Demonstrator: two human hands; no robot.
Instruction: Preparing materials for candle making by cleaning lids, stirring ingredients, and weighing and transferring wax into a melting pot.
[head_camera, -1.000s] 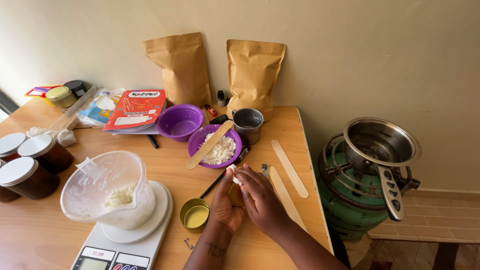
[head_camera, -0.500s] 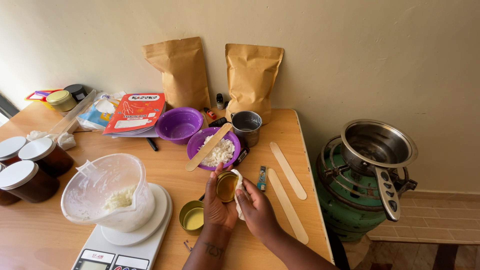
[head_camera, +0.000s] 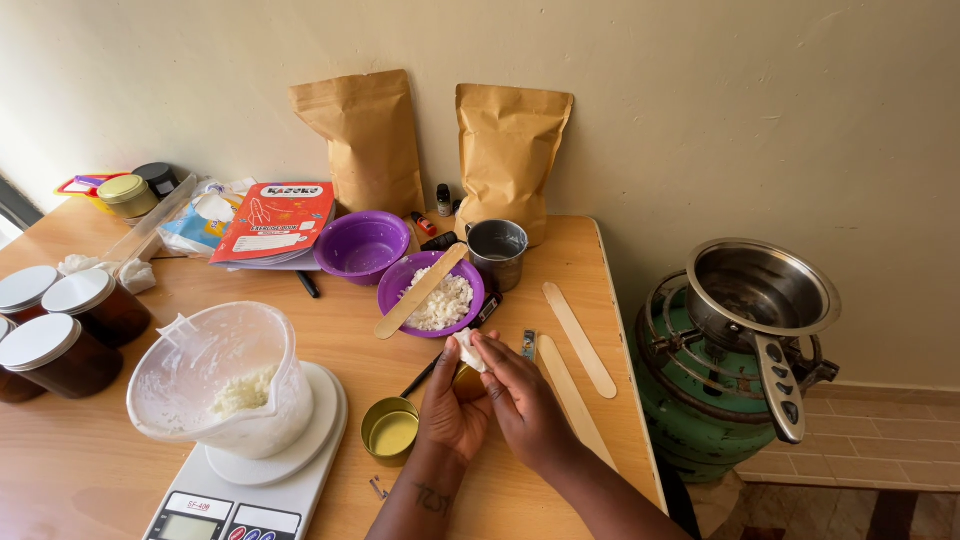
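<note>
purple bowls (head_camera: 362, 243) | brown paper bags (head_camera: 510, 150) | gold tin (head_camera: 390, 430) | red book (head_camera: 275, 220) | green gas cylinder (head_camera: 700, 400) | white wad (head_camera: 468, 350) | white scale (head_camera: 240, 495)

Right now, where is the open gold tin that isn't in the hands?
In the head view, the open gold tin sits on the wooden table, just left of the left hand, beside the white scale.

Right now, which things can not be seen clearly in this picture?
All in the head view:
- Small gold tin: mostly covered by the left hand and right hand.
- White cloth: only a tip shows above the fingers.
- Kitchen scale: display cut by the bottom edge.
- Brown jars: cut by the left edge.
- Small bottles: too small to identify.
</note>
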